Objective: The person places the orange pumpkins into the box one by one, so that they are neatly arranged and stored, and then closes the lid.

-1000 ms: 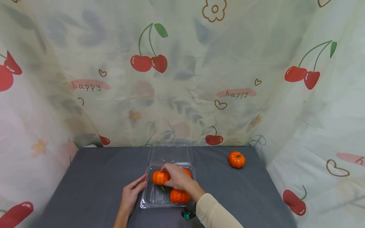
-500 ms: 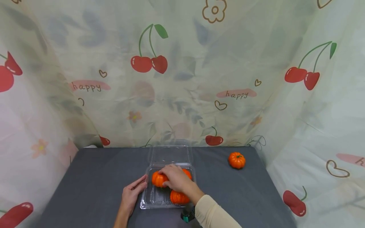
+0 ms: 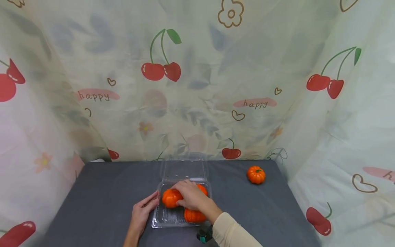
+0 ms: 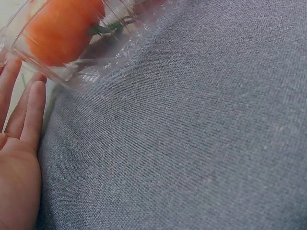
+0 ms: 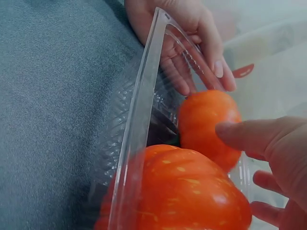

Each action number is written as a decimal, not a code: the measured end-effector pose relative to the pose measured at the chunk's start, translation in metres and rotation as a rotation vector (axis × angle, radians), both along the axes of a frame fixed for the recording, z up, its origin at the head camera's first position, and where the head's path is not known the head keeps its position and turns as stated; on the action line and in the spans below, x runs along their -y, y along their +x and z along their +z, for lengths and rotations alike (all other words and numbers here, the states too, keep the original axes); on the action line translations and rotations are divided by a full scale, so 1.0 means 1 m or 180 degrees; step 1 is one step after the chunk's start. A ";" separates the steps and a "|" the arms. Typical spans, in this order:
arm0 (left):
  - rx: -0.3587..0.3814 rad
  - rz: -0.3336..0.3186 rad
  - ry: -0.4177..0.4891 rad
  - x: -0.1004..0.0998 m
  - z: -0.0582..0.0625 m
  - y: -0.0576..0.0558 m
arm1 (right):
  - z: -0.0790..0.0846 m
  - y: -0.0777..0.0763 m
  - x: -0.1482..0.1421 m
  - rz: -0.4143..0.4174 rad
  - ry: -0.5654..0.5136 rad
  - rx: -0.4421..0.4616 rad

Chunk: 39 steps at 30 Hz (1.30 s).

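One orange ribbed pumpkin [image 3: 170, 198] at ten o'clock inside clear plastic clamshell box [image 3: 160, 225]; your right hand [image 3: 192, 195] pinches it; your left hand [image 3: 143, 209], fingers straight, touches nine-o'clock side, likely steadying box.

Backdrop [image 3: 197, 51]: pale, printed, it's hanging at twelve o'clock as I'm looking in remotely, cherries [image 3: 152, 71] showing near eleven, an outlined flower [image 3: 231, 14] near one.
Side drapes: a left cloth [image 3: 27, 137] is falling at nine o'clock, a right cloth [image 3: 342, 164] at three, both looking brighter.
Tabletop [image 3: 114, 195]: dark grey, woven, it's spreading across six o'clock, its far edge meeting the backdrop.
Light: I'm getting soft illumination, tinged pink towards nine.
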State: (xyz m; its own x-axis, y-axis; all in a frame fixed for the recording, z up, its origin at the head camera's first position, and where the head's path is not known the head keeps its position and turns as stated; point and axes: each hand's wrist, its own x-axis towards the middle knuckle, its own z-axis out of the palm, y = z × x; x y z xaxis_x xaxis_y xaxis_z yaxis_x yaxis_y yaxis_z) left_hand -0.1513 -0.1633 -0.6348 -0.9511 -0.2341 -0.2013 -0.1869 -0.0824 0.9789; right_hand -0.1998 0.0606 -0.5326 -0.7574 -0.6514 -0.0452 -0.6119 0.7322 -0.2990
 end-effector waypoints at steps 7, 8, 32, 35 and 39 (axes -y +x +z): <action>0.0065 -0.0024 -0.0019 0.000 0.001 0.002 | 0.004 0.004 -0.003 0.0008 0.0084 -0.0127; 0.0078 -0.0025 -0.0011 -0.001 0.001 0.002 | 0.005 0.005 -0.003 -0.0004 0.0106 -0.0165; 0.0029 -0.0003 0.0007 0.001 0.001 0.001 | -0.003 0.007 -0.033 -0.0490 0.0303 -0.0516; 0.0028 0.0007 0.0019 0.000 0.000 0.001 | -0.006 0.005 -0.039 -0.0569 0.0289 -0.0438; 0.0028 0.0005 0.0035 -0.001 0.000 0.000 | -0.008 0.003 -0.046 -0.0644 0.0290 -0.0461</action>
State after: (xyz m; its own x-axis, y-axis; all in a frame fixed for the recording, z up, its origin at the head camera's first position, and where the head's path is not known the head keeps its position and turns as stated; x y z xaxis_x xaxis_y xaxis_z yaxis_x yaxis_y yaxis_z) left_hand -0.1515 -0.1625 -0.6352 -0.9489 -0.2334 -0.2124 -0.1955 -0.0936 0.9762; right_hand -0.1970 0.1069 -0.5404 -0.8747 -0.4843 0.0217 -0.4819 0.8639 -0.1461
